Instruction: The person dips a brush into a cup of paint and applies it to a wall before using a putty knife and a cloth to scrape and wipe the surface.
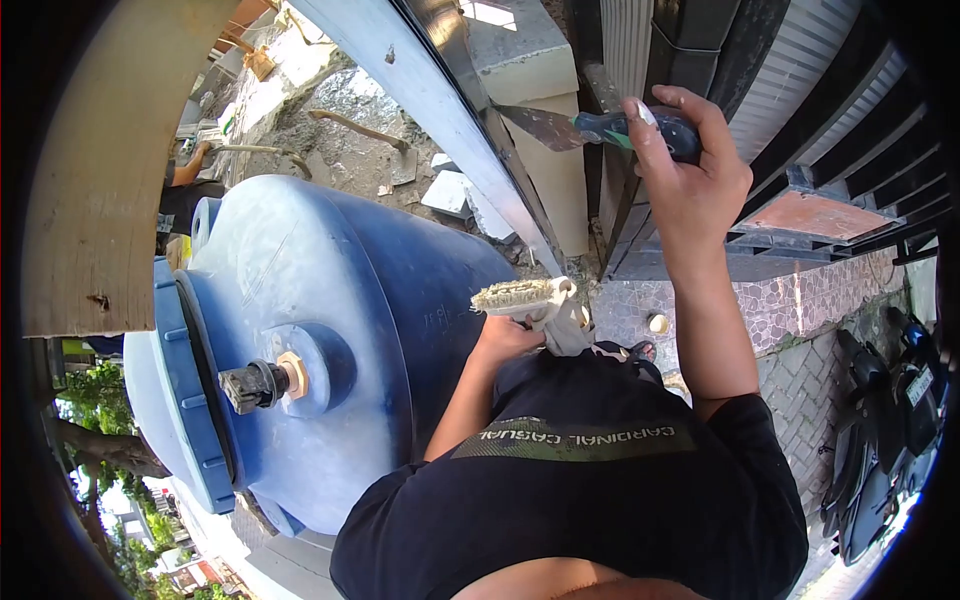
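My right hand (700, 165) is closed around the dark blue and green handle of a putty knife (545, 128), raised at upper right. The blade's tip meets the edge of a long metal post (500, 150), which has a pale grey-blue face. Lower down, near my waist, my left hand (507, 340) grips a white-handled brush (515, 294) with worn, yellowish bristles pointing up. A whitish cloth (568, 333) hangs beside the brush, and how the fingers hold it is partly hidden. The left forearm passes close to the big blue tank.
A blue water tank (400, 270) lies at left, its fitting (265, 385) sticking out. Black gate bars (840, 170) stand at right. A wooden board (110, 170) hangs at upper left. Behind are rubble (450, 193), a pickaxe (360, 130) and another person's arm (188, 170). A motorcycle (890, 400) is parked at right.
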Motion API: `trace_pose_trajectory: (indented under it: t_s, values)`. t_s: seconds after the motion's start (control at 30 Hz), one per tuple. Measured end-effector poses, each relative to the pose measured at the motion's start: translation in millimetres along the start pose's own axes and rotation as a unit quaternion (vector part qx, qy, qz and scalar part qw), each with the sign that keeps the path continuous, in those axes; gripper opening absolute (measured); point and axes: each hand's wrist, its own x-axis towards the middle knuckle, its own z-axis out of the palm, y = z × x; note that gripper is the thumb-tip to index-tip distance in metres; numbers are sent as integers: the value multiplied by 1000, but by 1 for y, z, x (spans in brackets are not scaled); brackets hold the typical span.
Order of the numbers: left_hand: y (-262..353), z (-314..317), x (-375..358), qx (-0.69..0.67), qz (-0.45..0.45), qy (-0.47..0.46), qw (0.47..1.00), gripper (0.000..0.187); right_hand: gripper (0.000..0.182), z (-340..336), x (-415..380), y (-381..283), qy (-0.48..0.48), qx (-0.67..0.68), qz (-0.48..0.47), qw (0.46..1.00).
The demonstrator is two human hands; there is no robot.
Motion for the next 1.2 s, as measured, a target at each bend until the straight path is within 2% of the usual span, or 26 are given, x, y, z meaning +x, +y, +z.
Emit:
trace_pose_trajectory:
  t_s: [0.07, 0.1, 0.2, 0.23, 0.27, 0.33, 0.6, 0.77, 0.83, 1.2]
  values:
    - [5, -2, -2, -16, -33, 10, 999, 51, 26, 1, 5, -3, 11, -28, -55, 998]
    - [7, -2, -2, -31, -63, 19, 997, 51, 26, 3, 4, -2, -15, -39, -62, 997]
    - [0, -1, -2, -48, -18, 34, 998, 52, 23, 25, 3, 7, -72, -123, -209, 967]
    - [-3, -1, -2, -47, -17, 31, 998, 52, 21, 35, 2, 9, -109, -72, -208, 969]
    - [-6, -1, -1, -39, -17, 25, 999, 53, 21, 44, 1, 12, -107, -75, -207, 970]
    - [-13, 0, -3, -30, -18, 19, 999, 54, 19, 60, -2, 18, -213, -122, -135, 960]
    - [-30, -2, -10, -57, -16, 27, 998, 56, 16, 112, 8, 45, -202, -161, -173, 951]
    - [-31, -8, -13, -39, -18, 34, 998, 57, 16, 121, 6, 44, -201, -195, -160, 946]
    - [-29, -10, -16, -31, -57, 31, 997, 56, 16, 123, 5, 45, -208, -199, -158, 945]
    - [-23, -14, -18, -14, -50, 47, 998, 54, 16, 128, 4, 48, -212, -212, -166, 939]
